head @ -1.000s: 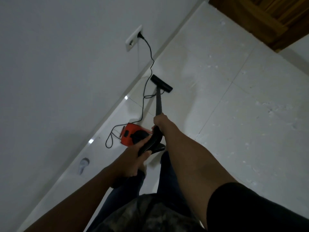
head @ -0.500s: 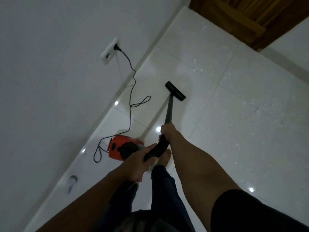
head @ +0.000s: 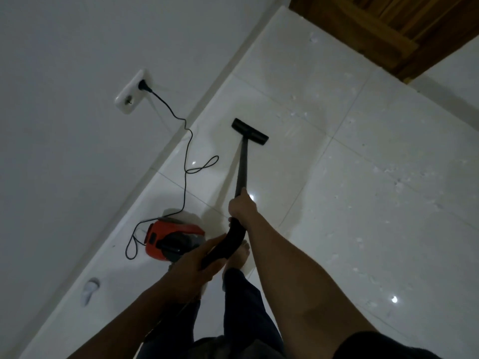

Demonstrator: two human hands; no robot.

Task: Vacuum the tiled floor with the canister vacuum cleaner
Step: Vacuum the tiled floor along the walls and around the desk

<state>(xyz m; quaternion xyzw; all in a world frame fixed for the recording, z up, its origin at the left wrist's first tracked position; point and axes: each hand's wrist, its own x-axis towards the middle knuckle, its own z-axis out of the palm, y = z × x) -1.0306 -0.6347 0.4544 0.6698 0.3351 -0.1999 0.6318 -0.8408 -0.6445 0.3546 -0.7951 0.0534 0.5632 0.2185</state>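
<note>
Floor nozzle (head: 249,131) now farther from the wall than in the earlier frames, flat on the tiled floor (head: 363,203) ahead of the right hand (head: 239,207), which grips the wand (head: 241,167). Left hand (head: 193,265) holds the curved handle (head: 225,244); red canister (head: 171,239) just beyond it.

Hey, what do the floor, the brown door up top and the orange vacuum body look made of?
Floor: glossy white tile, likely ceramic or porcelain; grout lines and sharp light reflections show. Door: wood, brown with visible grain streaks, maybe varnished. Vacuum body: probably moulded plastic, a smooth orange shell with dark parts.
</note>
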